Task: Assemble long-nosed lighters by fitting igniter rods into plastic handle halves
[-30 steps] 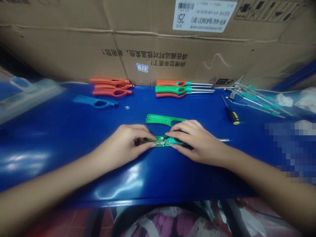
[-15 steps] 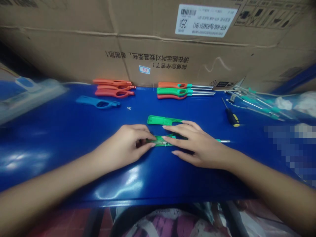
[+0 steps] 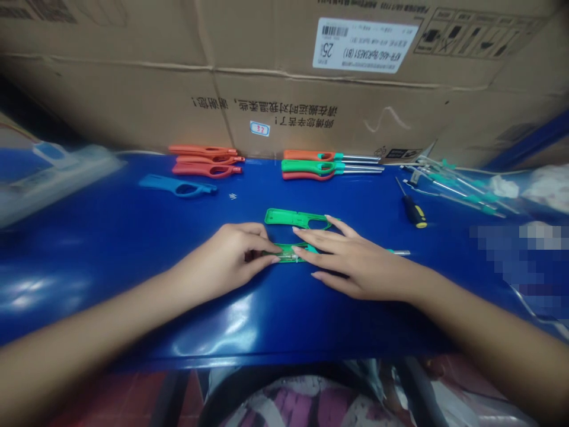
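Observation:
A green lighter half-shell (image 3: 288, 254) with clear and metal parts inside lies on the blue table, its left end pinched between the thumb and fingers of my left hand (image 3: 237, 252). My right hand (image 3: 351, 258) lies over its right part with fingers outstretched and spread, some fingertips touching the parts. A metal tube (image 3: 401, 252) sticks out to the right from beneath that hand. Just behind lies another green half-shell (image 3: 284, 217), open side up, close to my right fingertips. My left fingers and right palm hide much of the piece between them.
Red and orange handles (image 3: 207, 170) lie at the back left, with a blue handle (image 3: 178, 187) and small screws (image 3: 232, 196) before them. Assembled lighters (image 3: 309, 168) lie by the cardboard (image 3: 267, 83). At right are a screwdriver (image 3: 414, 209) and several metal tubes (image 3: 462, 188).
My right hand's upper finger has lifted slightly, showing more of the rear half-shell. My left hand keeps its pinch. The view has shifted slightly.

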`<state>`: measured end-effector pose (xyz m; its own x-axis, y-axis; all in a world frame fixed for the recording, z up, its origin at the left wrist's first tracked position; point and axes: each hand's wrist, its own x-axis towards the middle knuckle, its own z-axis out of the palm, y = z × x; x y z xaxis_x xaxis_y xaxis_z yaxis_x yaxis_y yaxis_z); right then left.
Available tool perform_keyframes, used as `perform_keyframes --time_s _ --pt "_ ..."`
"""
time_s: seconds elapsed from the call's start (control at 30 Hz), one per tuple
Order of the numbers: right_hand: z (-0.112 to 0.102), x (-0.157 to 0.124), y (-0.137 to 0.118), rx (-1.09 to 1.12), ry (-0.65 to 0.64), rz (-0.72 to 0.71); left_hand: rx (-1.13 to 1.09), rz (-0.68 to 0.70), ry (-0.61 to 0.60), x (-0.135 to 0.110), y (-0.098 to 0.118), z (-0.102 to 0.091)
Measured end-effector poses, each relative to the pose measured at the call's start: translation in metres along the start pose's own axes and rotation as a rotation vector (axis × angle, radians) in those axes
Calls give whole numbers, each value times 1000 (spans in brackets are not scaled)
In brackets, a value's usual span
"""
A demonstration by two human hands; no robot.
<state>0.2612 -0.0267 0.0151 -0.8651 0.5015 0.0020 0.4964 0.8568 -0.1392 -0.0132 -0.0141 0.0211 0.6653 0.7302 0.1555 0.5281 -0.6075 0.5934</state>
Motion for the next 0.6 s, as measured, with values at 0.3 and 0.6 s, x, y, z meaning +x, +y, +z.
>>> perform_keyframes --time_s 0.3,0.6 --pt "-3 -2 0 9 -32 -28 3 15 -14 0 -1 0" --pt "-3 -2 3 -12 113 -40 -11 6 -15 0 -2 1"
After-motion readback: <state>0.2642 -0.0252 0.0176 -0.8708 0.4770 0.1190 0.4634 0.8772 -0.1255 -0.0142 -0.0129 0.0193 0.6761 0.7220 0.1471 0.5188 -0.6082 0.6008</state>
